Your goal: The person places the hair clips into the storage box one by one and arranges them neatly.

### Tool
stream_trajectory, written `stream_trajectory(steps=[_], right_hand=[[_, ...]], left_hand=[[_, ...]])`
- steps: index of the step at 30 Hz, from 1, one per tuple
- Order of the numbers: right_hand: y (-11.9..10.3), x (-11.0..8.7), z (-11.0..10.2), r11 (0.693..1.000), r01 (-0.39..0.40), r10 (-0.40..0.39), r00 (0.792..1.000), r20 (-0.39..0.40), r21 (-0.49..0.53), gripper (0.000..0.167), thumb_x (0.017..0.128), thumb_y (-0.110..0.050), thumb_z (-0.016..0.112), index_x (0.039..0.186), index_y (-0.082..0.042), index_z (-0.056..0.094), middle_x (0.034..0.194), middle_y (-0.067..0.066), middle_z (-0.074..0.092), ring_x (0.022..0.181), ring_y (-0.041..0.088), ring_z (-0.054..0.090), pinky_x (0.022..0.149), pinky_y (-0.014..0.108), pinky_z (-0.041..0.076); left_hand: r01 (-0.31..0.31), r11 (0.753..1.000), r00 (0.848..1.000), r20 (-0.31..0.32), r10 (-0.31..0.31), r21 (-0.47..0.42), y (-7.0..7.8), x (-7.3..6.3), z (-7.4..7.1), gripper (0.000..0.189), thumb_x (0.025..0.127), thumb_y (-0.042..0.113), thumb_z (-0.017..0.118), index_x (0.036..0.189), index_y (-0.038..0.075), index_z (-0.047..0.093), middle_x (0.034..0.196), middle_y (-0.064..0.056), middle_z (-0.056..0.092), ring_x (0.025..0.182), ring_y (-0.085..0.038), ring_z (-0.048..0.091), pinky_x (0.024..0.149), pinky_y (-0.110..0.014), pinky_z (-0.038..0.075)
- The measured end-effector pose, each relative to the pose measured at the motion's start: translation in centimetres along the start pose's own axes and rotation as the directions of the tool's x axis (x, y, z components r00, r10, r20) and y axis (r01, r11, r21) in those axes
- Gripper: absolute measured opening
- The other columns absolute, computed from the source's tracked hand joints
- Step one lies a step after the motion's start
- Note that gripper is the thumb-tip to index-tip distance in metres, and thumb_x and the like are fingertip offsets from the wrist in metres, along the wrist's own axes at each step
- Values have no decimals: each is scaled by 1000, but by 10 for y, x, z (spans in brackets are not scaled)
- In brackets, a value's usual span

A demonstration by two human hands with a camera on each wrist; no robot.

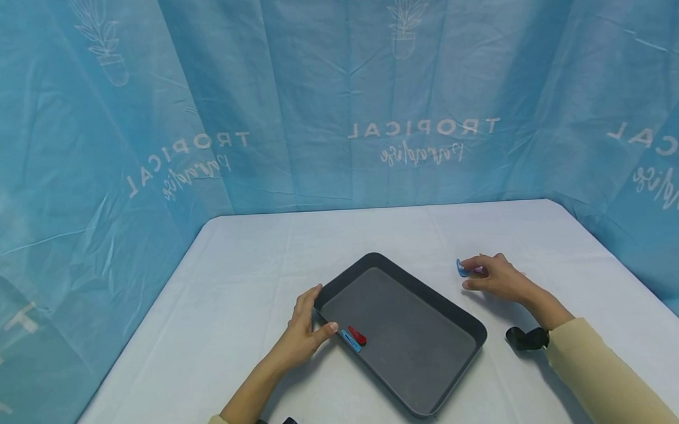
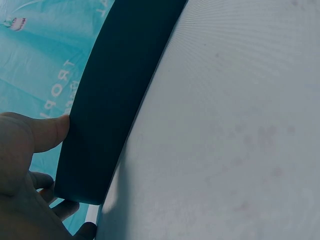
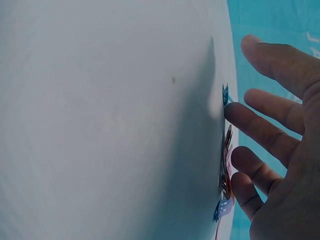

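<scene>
A dark grey baking tray (image 1: pixel 400 334) lies at an angle on the table. My left hand (image 1: pixel 301 335) touches its left corner; the thumb (image 2: pixel 52 132) meets the rim in the left wrist view, fingers fairly straight. Inside the tray near that thumb lie a red hair clip (image 1: pixel 357 335) and a light blue hair clip (image 1: pixel 351 341). To the tray's right, my right hand (image 1: pixel 499 278) is over a small group of colourful clip-like pieces (image 3: pixel 227 175), partly hidden by the fingers. A blue piece (image 3: pixel 225 94) is by one fingertip, fingers loosely spread.
A white cloth covers the table (image 1: pixel 251 259). Blue printed curtains (image 1: pixel 313 100) hang behind it and along both sides. Each wrist carries a black camera mount, the right one (image 1: pixel 526 338) close above the cloth.
</scene>
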State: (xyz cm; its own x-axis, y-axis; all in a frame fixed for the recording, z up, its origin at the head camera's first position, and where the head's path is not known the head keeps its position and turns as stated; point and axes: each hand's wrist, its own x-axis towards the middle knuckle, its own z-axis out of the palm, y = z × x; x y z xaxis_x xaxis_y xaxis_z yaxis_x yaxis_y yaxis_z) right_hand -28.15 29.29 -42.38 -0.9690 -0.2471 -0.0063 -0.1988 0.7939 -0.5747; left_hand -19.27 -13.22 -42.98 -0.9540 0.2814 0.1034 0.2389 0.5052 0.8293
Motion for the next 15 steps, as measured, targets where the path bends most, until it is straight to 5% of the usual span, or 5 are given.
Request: stream_trajectory(steps=[6,15], right_hand=[[-2,0,3,1000,11,-11,1000,-21,3,53,81,-36,72,124,-7,60,124,16,58,107,31,42,83,45,41],[-6,5,2,995,-74,69,995,-75,-61,54,81,-36,72,126,-8,59,120,18,59,106,32,39,74,47,37]], left_hand=[[1,1000,1000,-1,-1,-1,0,0,0,78,90,22,63,151,10,16,154,-17,15,143,-44,14,102,-77,5],[-15,1000,1000,-3,15,7,-1,-1,0,77,90,21,63,151,8,17,152,-19,16,141,-47,15,100,-78,7]])
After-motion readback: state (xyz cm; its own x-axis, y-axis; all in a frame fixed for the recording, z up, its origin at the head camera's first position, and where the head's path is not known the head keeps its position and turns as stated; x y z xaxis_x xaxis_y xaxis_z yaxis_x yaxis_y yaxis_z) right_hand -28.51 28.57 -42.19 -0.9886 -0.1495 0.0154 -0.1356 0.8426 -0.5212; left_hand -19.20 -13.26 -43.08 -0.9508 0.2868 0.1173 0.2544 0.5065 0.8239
